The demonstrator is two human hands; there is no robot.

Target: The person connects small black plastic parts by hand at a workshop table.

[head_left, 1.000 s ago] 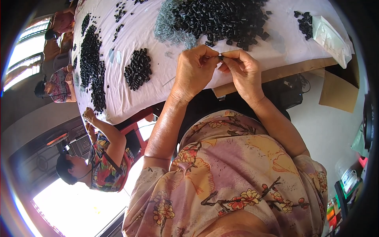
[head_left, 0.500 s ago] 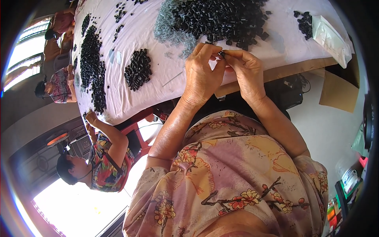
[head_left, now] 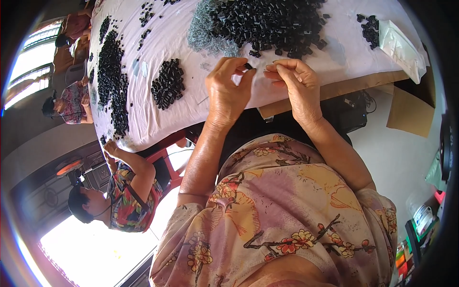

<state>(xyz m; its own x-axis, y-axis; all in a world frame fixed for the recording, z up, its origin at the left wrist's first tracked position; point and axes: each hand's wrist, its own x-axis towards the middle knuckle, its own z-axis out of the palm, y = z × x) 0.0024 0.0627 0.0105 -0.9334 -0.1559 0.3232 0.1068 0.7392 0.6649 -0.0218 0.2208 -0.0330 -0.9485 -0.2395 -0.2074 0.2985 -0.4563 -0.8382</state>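
My left hand (head_left: pixel 229 88) is closed in a pinch on a small black piece (head_left: pixel 248 66), held just above the table edge. To its right, my right hand (head_left: pixel 299 83) has its thumb and fingertips drawn together; whatever is between them is too small to make out. A gap separates the two hands. Beyond them lies a big heap of short black tube-like pieces (head_left: pixel 272 26). Against its left side rests a tangle of small silvery-grey pieces (head_left: pixel 205 31). A smaller pile of black pieces (head_left: pixel 167 83) sits left of my left hand.
A pale cloth (head_left: pixel 143 119) covers the table. A long spread of black pieces (head_left: pixel 112 81) runs along its left side, where a co-worker (head_left: pixel 134 196) sits. At the right are a white plastic bag (head_left: pixel 401 48), a few black pieces (head_left: pixel 368 31) and a cardboard box (head_left: pixel 411 110).
My hands have come apart. The left moved left with the black piece in its pinch; the right stayed nearly in place. The co-worker's hand shifted slightly at the table edge.
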